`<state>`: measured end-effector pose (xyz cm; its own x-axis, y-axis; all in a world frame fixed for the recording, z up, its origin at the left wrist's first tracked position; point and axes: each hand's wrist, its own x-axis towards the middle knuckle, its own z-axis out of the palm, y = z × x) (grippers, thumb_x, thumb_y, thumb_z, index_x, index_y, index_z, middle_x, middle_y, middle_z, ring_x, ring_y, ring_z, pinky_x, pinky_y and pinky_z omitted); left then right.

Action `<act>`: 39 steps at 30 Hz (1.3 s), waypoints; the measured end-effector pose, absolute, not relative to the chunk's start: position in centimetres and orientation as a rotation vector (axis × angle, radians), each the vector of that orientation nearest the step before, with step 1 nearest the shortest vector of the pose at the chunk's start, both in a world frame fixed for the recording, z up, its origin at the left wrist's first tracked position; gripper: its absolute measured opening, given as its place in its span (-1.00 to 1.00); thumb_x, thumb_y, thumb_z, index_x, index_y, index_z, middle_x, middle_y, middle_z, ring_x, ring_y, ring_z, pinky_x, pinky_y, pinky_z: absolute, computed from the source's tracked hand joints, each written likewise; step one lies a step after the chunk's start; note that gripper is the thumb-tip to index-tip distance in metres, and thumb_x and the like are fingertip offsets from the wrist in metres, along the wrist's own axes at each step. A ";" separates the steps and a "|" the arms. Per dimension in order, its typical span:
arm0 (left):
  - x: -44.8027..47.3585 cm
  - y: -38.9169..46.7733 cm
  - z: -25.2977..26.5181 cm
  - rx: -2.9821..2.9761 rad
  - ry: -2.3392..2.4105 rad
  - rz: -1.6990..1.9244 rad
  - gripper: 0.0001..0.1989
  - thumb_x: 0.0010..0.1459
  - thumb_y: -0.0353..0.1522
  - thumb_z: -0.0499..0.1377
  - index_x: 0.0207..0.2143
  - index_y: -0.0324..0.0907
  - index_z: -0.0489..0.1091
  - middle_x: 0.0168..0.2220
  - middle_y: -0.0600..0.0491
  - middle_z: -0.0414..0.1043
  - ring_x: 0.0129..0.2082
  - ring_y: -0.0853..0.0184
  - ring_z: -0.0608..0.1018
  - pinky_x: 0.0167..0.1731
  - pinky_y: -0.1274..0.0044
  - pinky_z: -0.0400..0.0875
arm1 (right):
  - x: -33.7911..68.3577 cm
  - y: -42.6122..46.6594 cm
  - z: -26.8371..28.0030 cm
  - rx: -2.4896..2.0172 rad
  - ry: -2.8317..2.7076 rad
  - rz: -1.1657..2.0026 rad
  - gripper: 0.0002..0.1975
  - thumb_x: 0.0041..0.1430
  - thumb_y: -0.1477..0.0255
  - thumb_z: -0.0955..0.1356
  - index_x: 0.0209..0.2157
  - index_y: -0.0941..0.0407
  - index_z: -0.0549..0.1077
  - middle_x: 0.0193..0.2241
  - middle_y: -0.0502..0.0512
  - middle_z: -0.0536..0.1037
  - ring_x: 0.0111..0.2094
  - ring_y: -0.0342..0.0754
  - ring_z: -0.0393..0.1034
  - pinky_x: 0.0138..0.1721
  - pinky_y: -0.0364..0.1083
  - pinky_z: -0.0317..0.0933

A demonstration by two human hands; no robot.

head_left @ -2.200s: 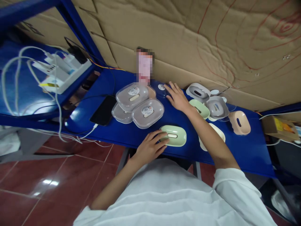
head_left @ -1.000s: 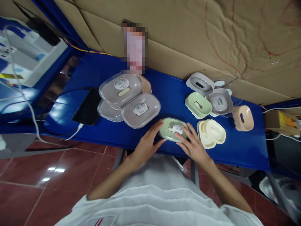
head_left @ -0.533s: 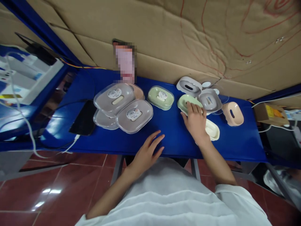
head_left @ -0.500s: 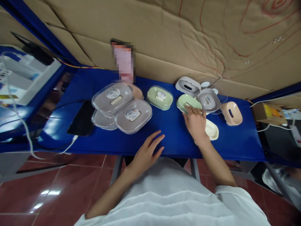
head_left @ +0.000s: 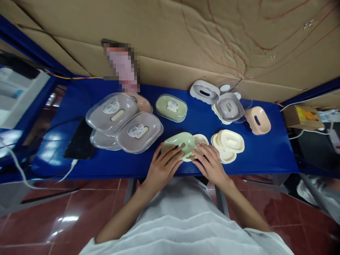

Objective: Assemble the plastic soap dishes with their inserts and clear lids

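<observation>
At the front of the blue table, my left hand (head_left: pixel 165 166) is closed on the near edge of a green soap dish (head_left: pixel 183 140) with a slot in its middle. Against the dish's right side lies a cream soap dish tray (head_left: pixel 201 139), partly overlapped by the green one. My right hand (head_left: pixel 210 161) grips this tray, its fingers curled over the right end. Just right of that hand, cream trays (head_left: pixel 231 141) lie stacked. Beyond the hands is a green soap dish under a clear lid (head_left: pixel 171 108). The fingers hide parts of both held pieces.
Grey lidded soap dishes (head_left: pixel 140 132) are piled at the left, beside a black phone (head_left: pixel 79 141) on a white cable. Grey dishes (head_left: pixel 230 107) and a peach dish (head_left: pixel 258 120) stand at the back right. A cardboard wall (head_left: pixel 164 67) closes off the rear.
The green dish has come from the back right to the front middle, now between both hands, with the cream tray beside it. My left hand has closed on the dish. The view has shifted slightly.
</observation>
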<state>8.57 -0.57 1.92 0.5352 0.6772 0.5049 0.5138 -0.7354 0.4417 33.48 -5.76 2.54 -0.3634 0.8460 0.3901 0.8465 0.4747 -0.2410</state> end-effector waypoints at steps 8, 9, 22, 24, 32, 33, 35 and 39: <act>10.3 -0.2 3.3 2.385 1.059 1.166 -0.68 0.39 -0.46 0.28 0.16 -0.15 0.45 0.06 -0.04 0.68 0.12 0.21 0.67 0.33 0.22 0.36 | 33.6 -6.0 1.8 -1.646 -1.631 0.472 -0.12 0.47 0.26 0.38 0.57 -0.08 -0.20 0.58 0.33 -0.18 0.50 0.27 0.10 0.24 0.25 0.47; 10.5 -0.2 3.2 2.405 1.051 1.154 -0.67 0.39 -0.46 0.28 0.17 -0.15 0.45 0.06 -0.04 0.68 0.12 0.21 0.67 0.34 0.21 0.34 | 33.5 -6.3 1.9 -1.636 -1.600 0.498 -0.16 0.49 0.29 0.35 0.57 -0.09 -0.19 0.58 0.32 -0.17 0.49 0.25 0.14 0.20 0.21 0.51; 8.0 -0.8 1.9 2.772 0.819 0.778 -0.66 0.41 -0.45 0.26 0.20 -0.10 0.48 0.15 -0.04 0.63 0.19 0.19 0.63 0.45 0.16 0.19 | 34.8 -5.9 2.0 -1.332 -2.323 0.042 -0.66 0.45 0.40 0.42 0.20 0.01 0.53 0.18 0.13 0.63 0.33 0.12 0.39 0.39 0.19 0.25; 7.9 -0.9 1.9 2.783 0.800 0.747 -0.65 0.41 -0.48 0.23 0.20 -0.13 0.48 0.17 -0.05 0.62 0.21 0.19 0.61 0.47 0.16 0.15 | 34.8 -6.0 2.0 -1.308 -2.307 0.011 -0.69 0.43 0.42 0.43 0.17 0.03 0.56 0.14 0.14 0.65 0.29 0.13 0.42 0.32 0.17 0.32; 9.1 -0.4 1.9 2.746 0.776 0.703 -0.64 0.43 -0.49 0.19 0.23 -0.17 0.46 0.22 -0.05 0.58 0.26 0.21 0.57 0.51 0.18 0.08 | 35.3 -5.8 1.8 -1.397 -2.307 0.038 -0.59 0.39 0.38 0.47 0.23 0.07 0.53 0.10 0.21 0.64 0.26 0.18 0.40 0.26 0.16 0.40; 9.1 -0.4 1.8 2.737 0.772 0.687 -0.63 0.44 -0.49 0.18 0.24 -0.17 0.45 0.24 -0.05 0.56 0.28 0.21 0.55 0.52 0.18 0.06 | 35.2 -5.8 1.7 -1.413 -2.313 0.033 -0.60 0.40 0.38 0.46 0.23 0.06 0.53 0.10 0.20 0.64 0.25 0.17 0.41 0.27 0.16 0.40; 9.2 -0.4 1.6 2.728 0.761 0.666 -0.61 0.44 -0.49 0.17 0.27 -0.18 0.44 0.26 -0.06 0.54 0.32 0.20 0.52 0.54 0.17 0.02 | 35.2 -5.7 1.9 -1.412 -2.356 0.035 -0.61 0.43 0.39 0.43 0.24 0.04 0.51 0.14 0.18 0.62 0.25 0.16 0.42 0.27 0.15 0.38; 9.0 -0.6 1.4 2.696 0.848 0.668 -0.60 0.41 -0.51 0.19 0.25 -0.13 0.46 0.34 -0.11 0.46 0.39 0.14 0.44 0.52 0.12 0.06 | 38.6 -3.6 4.5 -1.376 -2.362 -0.014 -0.61 0.50 0.37 0.36 0.29 0.05 0.45 0.19 0.19 0.60 0.27 0.13 0.42 0.30 0.16 0.31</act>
<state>8.96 -0.55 1.36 0.7275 0.5887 0.3523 0.4805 -0.8037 0.3509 38.57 -3.60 4.47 -0.4320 0.8322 0.3476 0.8362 0.5140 -0.1915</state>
